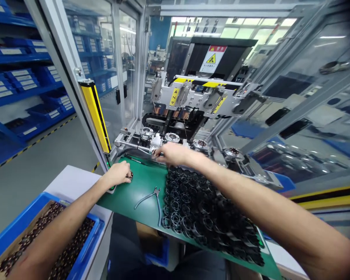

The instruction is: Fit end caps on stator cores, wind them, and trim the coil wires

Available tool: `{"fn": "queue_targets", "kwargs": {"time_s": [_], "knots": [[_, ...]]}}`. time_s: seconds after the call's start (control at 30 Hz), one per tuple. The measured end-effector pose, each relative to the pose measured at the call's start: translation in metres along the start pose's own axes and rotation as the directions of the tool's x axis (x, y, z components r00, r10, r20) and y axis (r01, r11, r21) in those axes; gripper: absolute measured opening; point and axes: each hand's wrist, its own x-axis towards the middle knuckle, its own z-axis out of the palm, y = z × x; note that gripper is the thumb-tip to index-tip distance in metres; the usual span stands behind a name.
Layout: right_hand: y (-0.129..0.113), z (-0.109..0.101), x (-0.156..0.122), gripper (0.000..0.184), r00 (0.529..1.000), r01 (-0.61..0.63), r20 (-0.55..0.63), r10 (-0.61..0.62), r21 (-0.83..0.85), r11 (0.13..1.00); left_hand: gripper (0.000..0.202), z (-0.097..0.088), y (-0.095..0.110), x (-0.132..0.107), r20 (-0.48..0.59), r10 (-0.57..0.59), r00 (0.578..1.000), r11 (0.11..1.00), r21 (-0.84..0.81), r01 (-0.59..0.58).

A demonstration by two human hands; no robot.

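My left hand (pixel 118 174) rests low over the left side of the green mat (pixel 144 177), its fingers curled round a small dark ring with copper-coloured spots (pixel 130 175). Farther forward, my right hand (pixel 171 154) reaches across the mat to the front of the machine's fixture row. Its fingers are closed at a small dark piece, too blurred to name. Close by are round metal fixtures (pixel 172 137); two farther right hold dark rings with copper spots (pixel 201 144). Beneath my right forearm lie many black ring-shaped parts (pixel 189 206) in rows.
Open cutting pliers (pixel 156 192) lie on the mat between my left hand and the black parts. A blue bin (pixel 97 229) of copper-spotted rings stands at lower left. A yellow light-curtain bar (pixel 95 116) borders the machine opening. Overhead hangs a striped machine head (pixel 201 95).
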Motion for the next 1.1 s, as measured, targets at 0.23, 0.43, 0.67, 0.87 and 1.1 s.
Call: {"fn": "queue_targets", "kwargs": {"time_s": [0.23,0.43,0.67,0.87,1.1], "knots": [[-0.077,0.100,0.014,0.039,0.991,0.136,0.022,-0.135,-0.106,0.985,0.028,-0.010,-0.001,-0.019,-0.085,-0.044,0.995,0.999,0.006,0.045],[-0.006,0.039,-0.042,0.046,0.968,0.084,-0.228,-0.105,-0.098,0.992,0.030,-0.054,0.015,-0.041,-0.284,-0.005,0.959,0.999,-0.050,-0.010],[0.173,-0.046,-0.140,0.036,0.820,-0.459,-0.381,0.428,0.010,0.889,0.037,-0.122,0.131,0.072,-0.440,0.196,0.876,0.979,0.031,-0.204],[0.249,-0.003,-0.159,0.041,0.768,-0.596,-0.158,0.621,0.178,0.783,0.041,-0.143,0.236,0.200,-0.369,0.234,0.900,0.966,0.191,-0.173],[0.287,0.029,-0.137,0.041,0.795,-0.560,-0.032,0.606,0.345,0.753,0.045,-0.130,0.268,0.264,-0.221,0.171,0.960,0.938,0.334,-0.090]]}}
